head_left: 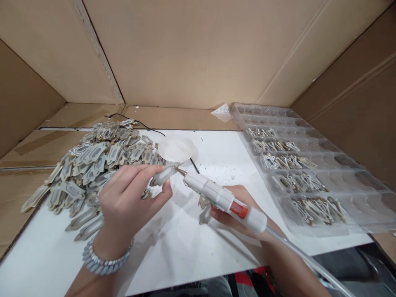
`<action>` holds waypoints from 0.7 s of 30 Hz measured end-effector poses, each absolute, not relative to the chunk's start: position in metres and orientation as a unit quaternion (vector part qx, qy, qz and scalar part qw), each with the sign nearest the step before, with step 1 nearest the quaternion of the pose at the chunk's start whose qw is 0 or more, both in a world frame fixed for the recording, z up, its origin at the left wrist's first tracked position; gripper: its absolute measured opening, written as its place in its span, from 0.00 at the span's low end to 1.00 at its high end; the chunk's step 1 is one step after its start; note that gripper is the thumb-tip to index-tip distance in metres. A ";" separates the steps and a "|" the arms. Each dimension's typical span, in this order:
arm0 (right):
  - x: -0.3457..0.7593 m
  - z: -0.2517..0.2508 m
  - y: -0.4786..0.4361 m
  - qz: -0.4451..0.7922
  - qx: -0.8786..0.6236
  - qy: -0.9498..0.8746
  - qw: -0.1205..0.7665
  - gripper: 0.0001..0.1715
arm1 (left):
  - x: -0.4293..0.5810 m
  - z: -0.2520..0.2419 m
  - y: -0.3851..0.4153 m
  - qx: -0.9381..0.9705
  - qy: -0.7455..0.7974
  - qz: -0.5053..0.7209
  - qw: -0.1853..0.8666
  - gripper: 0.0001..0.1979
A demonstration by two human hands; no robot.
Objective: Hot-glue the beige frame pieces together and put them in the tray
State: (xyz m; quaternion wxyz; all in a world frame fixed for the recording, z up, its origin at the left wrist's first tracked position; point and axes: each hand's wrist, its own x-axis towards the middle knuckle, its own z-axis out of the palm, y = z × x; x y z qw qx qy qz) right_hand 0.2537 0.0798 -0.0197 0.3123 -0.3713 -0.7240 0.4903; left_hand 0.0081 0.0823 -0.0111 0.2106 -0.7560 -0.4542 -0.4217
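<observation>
My left hand (133, 194) pinches a flat, elongated grey frame-shaped piece (163, 175) between thumb and fingers, above the table. My right hand (238, 210) grips a white pen-shaped tool (216, 192) with a pointed metal tip, a red switch and a clear tube trailing from its rear end. The tip is at the right end of the grey piece; whether it touches cannot be made out. Beside the right fingertips, below the tool, is another small grey piece (204, 214); whether the hand holds it is unclear. Left of my hands lies a large pile of similar pieces (93, 159).
A shallow white dish (176, 148) with white contents stands behind my left hand. At right, a clear compartment tray (340, 175) has bunches of metal outline pieces in several rows. A thin black cable (139, 122) lies behind the pile. Cardboard walls (192, 53) enclose the white table (148, 264).
</observation>
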 end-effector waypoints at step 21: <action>0.260 -0.011 0.083 0.512 -0.449 -0.643 0.351 0.13 | 0.017 -0.017 0.078 -0.748 -0.437 -0.499 0.037 0.11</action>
